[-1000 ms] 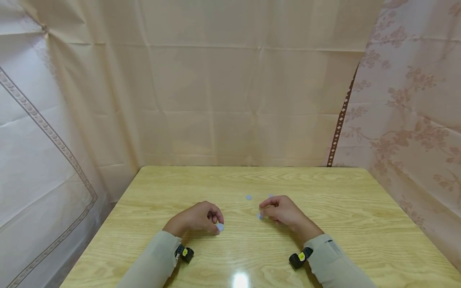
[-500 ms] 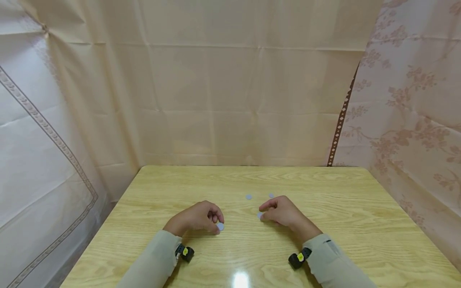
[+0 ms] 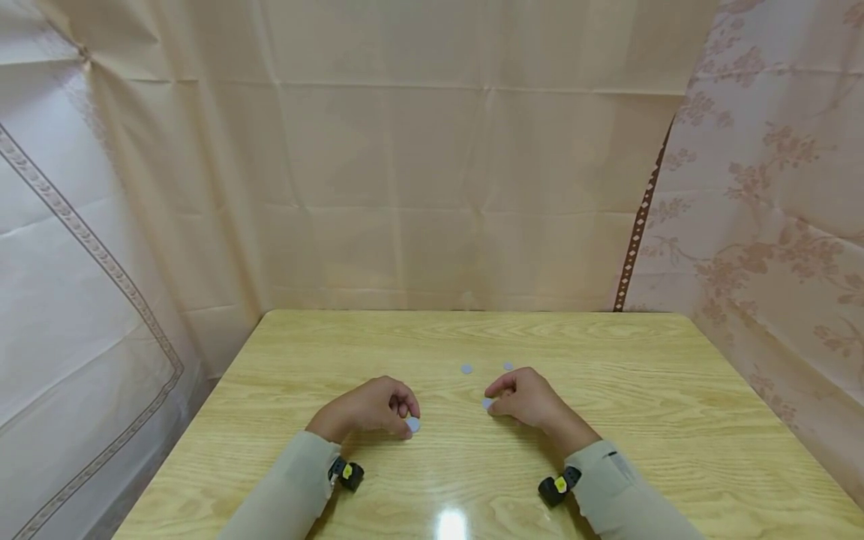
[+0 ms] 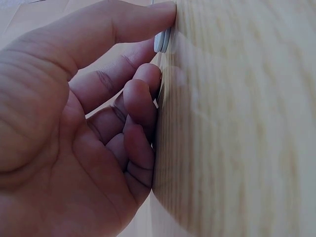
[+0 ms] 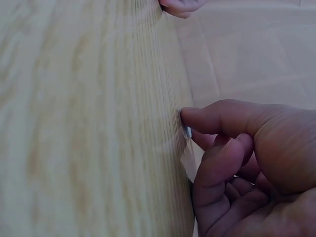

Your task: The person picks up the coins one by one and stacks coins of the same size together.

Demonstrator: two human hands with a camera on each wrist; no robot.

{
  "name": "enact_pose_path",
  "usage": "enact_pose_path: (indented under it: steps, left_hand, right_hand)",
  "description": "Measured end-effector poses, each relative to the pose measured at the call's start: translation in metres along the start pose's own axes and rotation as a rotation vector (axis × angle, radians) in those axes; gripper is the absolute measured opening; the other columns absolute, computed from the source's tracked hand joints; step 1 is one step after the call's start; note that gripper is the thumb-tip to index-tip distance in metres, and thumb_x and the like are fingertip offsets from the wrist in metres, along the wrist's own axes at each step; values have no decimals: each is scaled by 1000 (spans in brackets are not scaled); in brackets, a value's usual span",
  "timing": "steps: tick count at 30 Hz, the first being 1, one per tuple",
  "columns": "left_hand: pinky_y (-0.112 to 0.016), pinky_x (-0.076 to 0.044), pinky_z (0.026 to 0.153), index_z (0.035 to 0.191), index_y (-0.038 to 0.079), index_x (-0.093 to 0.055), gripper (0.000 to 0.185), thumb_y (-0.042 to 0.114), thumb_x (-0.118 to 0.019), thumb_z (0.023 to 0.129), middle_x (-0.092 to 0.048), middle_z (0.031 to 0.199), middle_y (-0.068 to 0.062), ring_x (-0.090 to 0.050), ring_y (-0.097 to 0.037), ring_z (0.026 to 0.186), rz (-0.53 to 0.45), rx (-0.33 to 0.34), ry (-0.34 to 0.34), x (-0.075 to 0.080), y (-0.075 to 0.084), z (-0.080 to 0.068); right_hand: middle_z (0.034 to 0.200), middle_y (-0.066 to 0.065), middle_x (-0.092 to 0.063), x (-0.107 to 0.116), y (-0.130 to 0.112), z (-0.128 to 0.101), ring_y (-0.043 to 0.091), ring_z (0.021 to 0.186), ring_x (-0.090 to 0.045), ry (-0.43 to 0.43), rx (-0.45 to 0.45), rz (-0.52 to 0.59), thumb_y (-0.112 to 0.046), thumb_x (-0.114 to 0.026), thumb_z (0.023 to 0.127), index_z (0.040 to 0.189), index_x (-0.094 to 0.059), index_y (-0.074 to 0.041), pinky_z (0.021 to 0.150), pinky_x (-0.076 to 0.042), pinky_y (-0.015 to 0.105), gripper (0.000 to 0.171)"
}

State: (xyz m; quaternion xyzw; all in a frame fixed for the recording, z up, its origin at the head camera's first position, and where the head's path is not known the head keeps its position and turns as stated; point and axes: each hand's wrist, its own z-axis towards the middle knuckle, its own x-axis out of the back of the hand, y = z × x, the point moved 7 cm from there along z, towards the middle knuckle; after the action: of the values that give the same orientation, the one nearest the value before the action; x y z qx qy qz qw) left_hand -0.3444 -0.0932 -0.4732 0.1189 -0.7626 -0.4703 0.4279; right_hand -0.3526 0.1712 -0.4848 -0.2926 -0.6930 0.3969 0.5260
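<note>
White discs [image 3: 413, 425] at the bench [image 3: 445, 472] sit pinched in your narrowed left grip [image 3: 371, 406], another disc [image 3: 487, 403] in your narrowed right grip [image 3: 529, 397]; grasping seems the step, next calling for light, even pressure.

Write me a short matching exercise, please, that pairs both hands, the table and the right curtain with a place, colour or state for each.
Column one:
1. Left hand
2. Table
3. Right hand
4. Right curtain

Column two:
A. Pale, with a pinkish-brown flower pattern
B. Closer of the two hands to the two far discs
C. Yellowish, with wood grain
D. Touching the near disc, lowest in the head view

Pairs: 1-D; 2-C; 3-B; 4-A
</note>
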Motion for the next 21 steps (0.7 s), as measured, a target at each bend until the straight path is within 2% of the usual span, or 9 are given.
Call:
enact_pose_path:
  steps: [11,21]
  left_hand:
    - [-26,-44,64,97,9,-75,21,5,-86,80,-59,82,-1,-50,-15,75,6,7,3,0,-1,1]
    - [-26,-44,63,98,9,-74,21,4,-86,81,-59,82,-2,-49,-15,73,-3,12,-1,0,0,1]
  right_hand:
    - [62,-1,-50,-1,1,0,10,45,-42,-2,4,-21,-8,-82,85,100,-78,-9,44,-38,21,16]
    - [69,1,-54,-3,-4,-1,11,50,-43,-43,37,3,-6,-81,86,101,-74,-5,46,-39,22,17]
